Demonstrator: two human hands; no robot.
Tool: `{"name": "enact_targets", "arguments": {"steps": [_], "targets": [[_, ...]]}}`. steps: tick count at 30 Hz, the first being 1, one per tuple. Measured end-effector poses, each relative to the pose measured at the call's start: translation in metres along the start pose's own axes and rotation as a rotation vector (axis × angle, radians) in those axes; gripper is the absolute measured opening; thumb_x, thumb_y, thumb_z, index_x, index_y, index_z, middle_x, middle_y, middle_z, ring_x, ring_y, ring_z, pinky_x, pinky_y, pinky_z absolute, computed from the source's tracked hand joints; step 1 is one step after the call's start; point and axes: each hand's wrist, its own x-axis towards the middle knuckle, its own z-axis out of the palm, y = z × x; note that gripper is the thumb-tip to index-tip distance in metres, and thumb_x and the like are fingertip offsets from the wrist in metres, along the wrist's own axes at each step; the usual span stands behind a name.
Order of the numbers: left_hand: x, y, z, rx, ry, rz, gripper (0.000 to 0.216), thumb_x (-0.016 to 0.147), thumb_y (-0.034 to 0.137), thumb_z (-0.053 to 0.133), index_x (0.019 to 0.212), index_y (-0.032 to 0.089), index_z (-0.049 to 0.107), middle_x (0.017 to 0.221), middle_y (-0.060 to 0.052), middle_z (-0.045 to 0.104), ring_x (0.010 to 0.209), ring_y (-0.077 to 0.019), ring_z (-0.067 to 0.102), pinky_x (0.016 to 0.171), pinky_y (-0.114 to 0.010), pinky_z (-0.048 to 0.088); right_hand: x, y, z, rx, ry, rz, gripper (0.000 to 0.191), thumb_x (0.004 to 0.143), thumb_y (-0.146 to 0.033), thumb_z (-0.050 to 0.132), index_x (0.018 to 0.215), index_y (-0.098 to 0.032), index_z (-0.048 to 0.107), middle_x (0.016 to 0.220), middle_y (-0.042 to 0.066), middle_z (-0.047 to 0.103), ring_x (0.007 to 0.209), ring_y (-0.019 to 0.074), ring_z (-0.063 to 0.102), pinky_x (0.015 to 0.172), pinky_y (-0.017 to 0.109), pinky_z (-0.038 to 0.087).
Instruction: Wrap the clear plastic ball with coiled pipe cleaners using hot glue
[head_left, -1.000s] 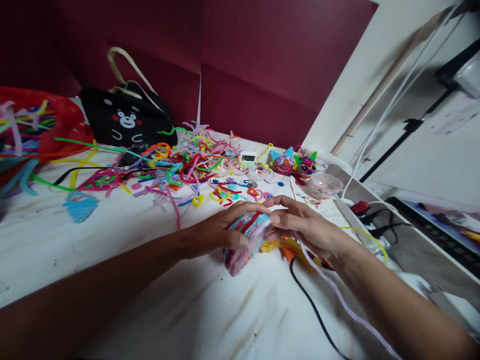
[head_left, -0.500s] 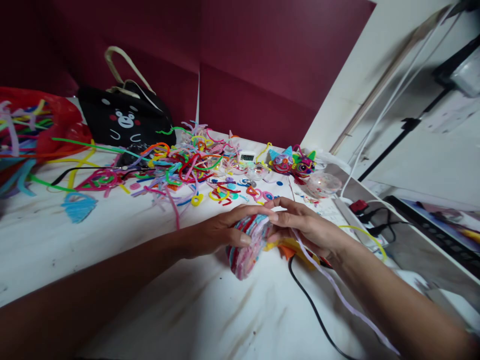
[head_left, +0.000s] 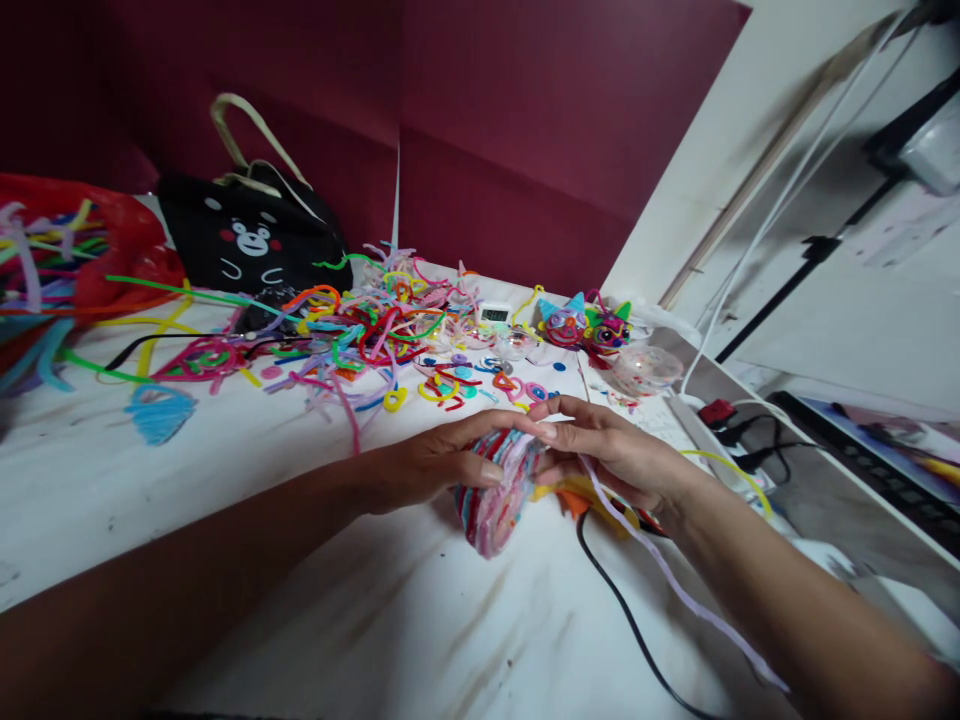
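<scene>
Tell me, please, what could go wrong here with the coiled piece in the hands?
1. The long lilac stem trails from the right hand along the forearm, close to the black cable. It may snag there.
2. The piece stands on edge, pinched by the left hand. If the grip slips, its coils might loosen.
3. An orange tool lies just under the right hand, and the stem could catch on it.

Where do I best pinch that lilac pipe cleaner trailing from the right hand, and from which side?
Probably pinch the lilac pipe cleaner mid-length, from above: it leaves the right hand thin and nearly straight, well apart from the black cable.
</scene>
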Motion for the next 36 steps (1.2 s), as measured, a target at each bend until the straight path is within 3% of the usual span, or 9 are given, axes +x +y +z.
{"name": "enact_targets", "arguments": {"steps": [8, 14, 17, 18, 21, 22, 28, 32, 36], "targets": [[0.001, 0.002, -0.002, 0.007, 0.078, -0.108, 0.051, 0.079, 0.035, 0.064, 0.129, 0.031, 0.055, 0.122, 0.000, 0.059, 0.111, -0.0259, 0.053, 0.092, -0.035, 0.040, -0.005, -0.014, -0.014, -0.261, 0.061, -0.188, 0.040, 0.072, -0.044, 0.082, 0.097, -0.018, 0.065, 0.089, 0.003, 0.070, 0.082, 0.0163, 0.068, 0.072, 0.027, 0.054], [0.000, -0.005, -0.018, -0.008, 0.208, -0.139, 0.052, 0.080, 0.034, 0.066, 0.131, 0.032, 0.055, 0.117, 0.000, 0.061, 0.102, -0.0235, 0.057, 0.081, -0.029, 0.044, -0.069, -0.031, -0.012, -0.537, 0.638, -0.687, 0.019, 0.077, -0.034, 0.078, 0.092, -0.024, 0.072, 0.097, 0.004, 0.073, 0.094, 0.0223, 0.068, 0.080, 0.032, 0.054], [0.000, -0.009, -0.024, -0.053, 0.306, -0.171, 0.053, 0.080, 0.033, 0.066, 0.131, 0.032, 0.053, 0.105, -0.001, 0.062, 0.086, -0.0202, 0.059, 0.069, -0.026, 0.044, -0.101, -0.021, -0.006, -0.735, 0.911, -0.898, 0.009, 0.078, -0.033, 0.077, 0.083, -0.028, 0.071, 0.078, -0.001, 0.070, 0.069, 0.0160, 0.065, 0.064, 0.026, 0.052], [0.000, -0.009, -0.025, -0.058, 0.334, -0.179, 0.054, 0.079, 0.034, 0.067, 0.131, 0.032, 0.052, 0.102, -0.001, 0.062, 0.083, -0.0193, 0.058, 0.067, -0.025, 0.044, -0.106, -0.014, -0.006, -0.861, 0.861, -0.880, 0.007, 0.081, -0.034, 0.075, 0.083, -0.029, 0.071, 0.074, -0.001, 0.069, 0.063, 0.0152, 0.063, 0.060, 0.026, 0.052], [0.001, -0.007, -0.024, -0.030, 0.393, -0.177, 0.056, 0.077, 0.037, 0.067, 0.130, 0.030, 0.053, 0.099, -0.001, 0.061, 0.080, -0.0183, 0.056, 0.066, -0.025, 0.042, -0.099, 0.013, -0.013, -1.255, 0.344, -0.566, 0.013, 0.090, -0.031, 0.060, 0.099, -0.028, 0.068, 0.089, 0.003, 0.073, 0.069, 0.0174, 0.068, 0.059, 0.027, 0.053], [0.002, -0.006, -0.022, -0.013, 0.392, -0.178, 0.056, 0.077, 0.038, 0.066, 0.131, 0.030, 0.052, 0.100, -0.001, 0.061, 0.081, -0.0183, 0.056, 0.066, -0.025, 0.041, -0.091, 0.022, -0.017, -1.328, 0.304, -0.472, 0.018, 0.093, -0.025, 0.052, 0.103, -0.026, 0.067, 0.094, 0.005, 0.073, 0.077, 0.0199, 0.070, 0.065, 0.030, 0.054], [0.001, 0.000, -0.017, 0.052, 0.346, -0.147, 0.055, 0.078, 0.040, 0.064, 0.132, 0.031, 0.053, 0.093, 0.001, 0.058, 0.081, -0.0177, 0.053, 0.069, -0.026, 0.038, -0.040, 0.055, -0.035, -1.521, 0.249, -0.075, 0.022, 0.088, -0.016, 0.048, 0.102, -0.017, 0.065, 0.106, 0.013, 0.070, 0.097, 0.0273, 0.067, 0.081, 0.036, 0.049], [0.001, 0.000, -0.016, 0.064, 0.354, -0.108, 0.053, 0.078, 0.039, 0.064, 0.129, 0.030, 0.056, 0.100, 0.000, 0.059, 0.086, -0.0188, 0.053, 0.073, -0.027, 0.039, -0.032, 0.055, -0.040, -1.467, 0.205, -0.020, 0.012, 0.086, -0.015, 0.049, 0.087, -0.019, 0.060, 0.092, 0.009, 0.070, 0.080, 0.0222, 0.066, 0.069, 0.031, 0.045], [0.001, 0.001, -0.016, 0.059, 0.331, -0.127, 0.055, 0.079, 0.038, 0.064, 0.132, 0.029, 0.053, 0.103, -0.002, 0.061, 0.089, -0.0214, 0.055, 0.076, -0.030, 0.042, -0.037, 0.054, -0.049, -1.369, 0.230, -0.076, 0.017, 0.091, -0.024, 0.043, 0.096, -0.018, 0.059, 0.095, 0.012, 0.069, 0.076, 0.0221, 0.066, 0.066, 0.032, 0.046]]}}
